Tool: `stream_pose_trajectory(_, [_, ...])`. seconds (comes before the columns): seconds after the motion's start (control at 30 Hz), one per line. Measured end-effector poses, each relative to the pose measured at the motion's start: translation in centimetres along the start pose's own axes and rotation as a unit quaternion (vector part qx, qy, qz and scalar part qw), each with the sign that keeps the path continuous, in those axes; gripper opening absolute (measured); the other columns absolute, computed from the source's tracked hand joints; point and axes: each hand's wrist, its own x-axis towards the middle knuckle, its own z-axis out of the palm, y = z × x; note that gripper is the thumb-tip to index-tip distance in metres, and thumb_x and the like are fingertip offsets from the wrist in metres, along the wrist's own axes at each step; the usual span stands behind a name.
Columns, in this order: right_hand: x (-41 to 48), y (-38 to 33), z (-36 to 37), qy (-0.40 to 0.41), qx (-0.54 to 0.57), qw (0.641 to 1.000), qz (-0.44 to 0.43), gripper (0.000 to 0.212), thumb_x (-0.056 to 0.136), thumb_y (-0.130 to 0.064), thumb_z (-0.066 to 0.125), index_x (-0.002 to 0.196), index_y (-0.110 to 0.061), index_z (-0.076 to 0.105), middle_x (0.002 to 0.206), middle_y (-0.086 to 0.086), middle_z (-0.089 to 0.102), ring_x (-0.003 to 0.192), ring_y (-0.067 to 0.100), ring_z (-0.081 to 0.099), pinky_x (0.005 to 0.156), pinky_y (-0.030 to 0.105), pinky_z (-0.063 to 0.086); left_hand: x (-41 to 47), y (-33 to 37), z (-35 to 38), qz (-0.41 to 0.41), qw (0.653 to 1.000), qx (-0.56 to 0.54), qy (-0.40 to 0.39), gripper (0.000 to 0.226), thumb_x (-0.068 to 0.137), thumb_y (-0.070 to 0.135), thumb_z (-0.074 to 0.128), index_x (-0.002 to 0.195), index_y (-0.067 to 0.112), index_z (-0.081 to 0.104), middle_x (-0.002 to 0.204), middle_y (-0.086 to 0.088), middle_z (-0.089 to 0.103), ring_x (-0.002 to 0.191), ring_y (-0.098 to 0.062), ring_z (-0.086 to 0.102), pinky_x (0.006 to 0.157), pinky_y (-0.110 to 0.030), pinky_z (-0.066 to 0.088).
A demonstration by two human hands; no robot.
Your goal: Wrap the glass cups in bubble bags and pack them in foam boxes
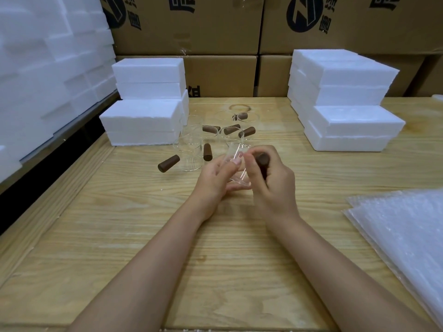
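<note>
Over the middle of the pale wooden table (148,236) the person holds one clear glass cup (236,161) between both hands, lifted off the board. The left hand (214,179) cups the glass wall, with its thumb pressed on top and its fingers curled beneath. The right hand (275,182) is wrapped round the brown cylindrical handle (262,160) that juts from the cup's side. The cup lies tilted, its long axis running roughly away from the person, though the clear glass makes the mouth end hard to tell. What matters for the wrapping is that the stack of translucent bubble bags (405,238) lies well off to the right, nearer the right hand, so that hand would probably have to let go and reach while the left keeps the cup. More clear glass cups with brown handles (189,153) stand just beyond the hands. They sit between the left stack of white foam boxes (143,116) and the right stack of white foam boxes (347,111).
</note>
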Motion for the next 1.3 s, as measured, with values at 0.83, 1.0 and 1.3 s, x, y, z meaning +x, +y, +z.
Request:
stream_pose_trajectory(0.83, [1.7, 0.9, -0.9, 0.129, 0.166, 0.930, 0.302, 0.027, 0.095, -0.029, 0.055, 0.071, -0.018, 0.059, 0.059, -0.005, 0.065, 0.036, 0.006, 0.033, 0.037, 0.018, 0.029, -0.4, -0.5, 0.9, 0.198, 0.950, 0.218, 0.108, 0.076, 0.061, 0.025, 0.086, 0.117, 0.032, 0.035, 0.115, -0.004, 0.058, 0.097, -0.013, 0.064, 0.088, -0.024, 0.051])
stream_pose_trajectory(1.0, [1.9, 1.0, -0.9, 0.122, 0.205, 0.933, 0.268, 0.023, 0.095, -0.023, 0.056, 0.076, -0.014, 0.049, 0.055, -0.008, 0.059, 0.037, 0.006, 0.036, 0.038, 0.017, 0.031, -0.7, 0.0, 1.1, 0.168, 0.967, 0.160, 0.109, 0.060, 0.067, 0.044, 0.075, 0.112, 0.030, 0.039, 0.109, 0.000, 0.062, 0.084, -0.010, 0.064, 0.081, -0.024, 0.052])
stream_pose_trajectory(1.3, [2.2, 2.5, -1.2, 0.129, 0.295, 0.885, 0.337, 0.026, 0.099, -0.022, 0.046, 0.075, -0.011, 0.045, 0.040, -0.006, 0.037, 0.035, 0.010, 0.033, 0.038, 0.017, 0.026, -0.6, -0.4, 1.0, 0.120, 0.973, 0.186, 0.059, 0.073, 0.065, 0.031, 0.080, 0.128, 0.022, 0.044, 0.106, 0.000, 0.068, 0.084, -0.004, 0.067, 0.083, -0.022, 0.051])
